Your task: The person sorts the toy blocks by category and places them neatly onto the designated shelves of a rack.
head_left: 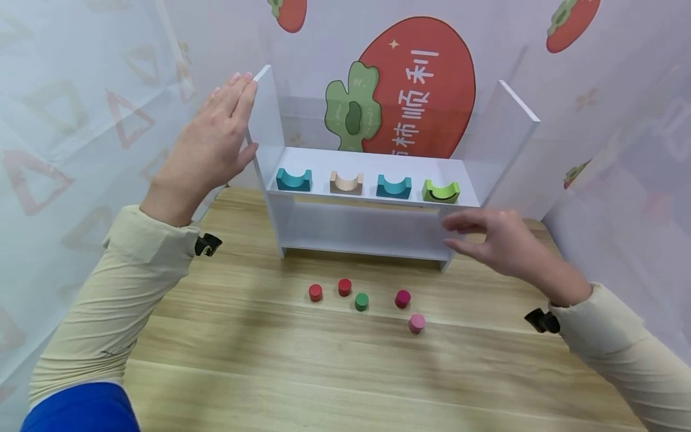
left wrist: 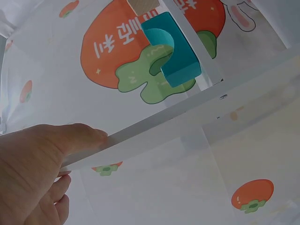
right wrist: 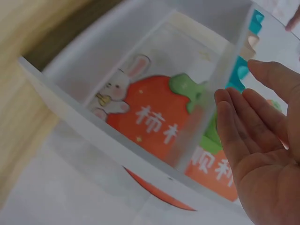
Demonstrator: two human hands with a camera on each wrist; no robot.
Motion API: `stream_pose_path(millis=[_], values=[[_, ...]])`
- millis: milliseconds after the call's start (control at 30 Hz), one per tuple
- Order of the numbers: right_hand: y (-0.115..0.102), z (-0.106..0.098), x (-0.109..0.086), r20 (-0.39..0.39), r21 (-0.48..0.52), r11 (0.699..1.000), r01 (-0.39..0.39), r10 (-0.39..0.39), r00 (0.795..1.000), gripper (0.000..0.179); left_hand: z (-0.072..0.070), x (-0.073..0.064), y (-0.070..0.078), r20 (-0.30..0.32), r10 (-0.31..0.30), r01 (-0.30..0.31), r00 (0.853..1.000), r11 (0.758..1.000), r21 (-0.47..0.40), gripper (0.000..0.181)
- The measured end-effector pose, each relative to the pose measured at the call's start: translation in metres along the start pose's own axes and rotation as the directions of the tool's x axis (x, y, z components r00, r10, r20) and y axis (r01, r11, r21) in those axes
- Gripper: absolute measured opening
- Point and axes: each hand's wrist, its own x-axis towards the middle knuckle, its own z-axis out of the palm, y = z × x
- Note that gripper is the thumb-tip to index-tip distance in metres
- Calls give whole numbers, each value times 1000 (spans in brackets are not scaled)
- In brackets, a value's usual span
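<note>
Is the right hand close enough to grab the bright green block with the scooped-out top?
Probably yes: the right hand looks empty and is near the bright green block, which sits by the front edge of the white shelf. Nothing seems to stand between them.

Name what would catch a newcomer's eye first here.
The huge red-orange persimmon print with white characters, on the pale backdrop behind, would probably draw the first look. Next come four U-shaped blocks, two teal, one beige and one lime green, lined up on the white panelled shelf. Then five small cylinders, red, green and pink, scattered on the wood-grain table in front.
</note>
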Motion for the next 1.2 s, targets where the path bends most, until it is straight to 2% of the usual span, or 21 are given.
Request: stream_pose_path(millis=[133,300,533,633,767,933,1067,1200], values=[[8,20,-14,107,63,995,-72,65,992,29,0,0,0,-1,1,-1,1000,1000,4,92],[20,49,-33,229,119,981,-154,123,966,29,1,1,0,-5,0,0,1000,1000,2,92],[34,89,-58,336,239,952,-189,102,936,31,0,1,0,7,-5,5,1000,1000,4,92],[40,105,-68,358,259,945,-201,100,929,34,0,1,0,10,-6,6,1000,1000,5,91],[48,126,-81,359,305,927,-217,99,928,33,0,1,-1,9,-3,3,1000,1000,1,92],[54,149,-93,339,401,884,-239,99,935,32,1,0,-1,3,2,-1,1000,1000,-4,92],[54,160,-98,312,436,867,-241,106,944,31,0,0,-1,-6,8,-8,1000,1000,3,92],[52,163,-99,317,435,862,-260,124,940,31,0,0,-1,-8,7,-7,1000,1000,1,92]])
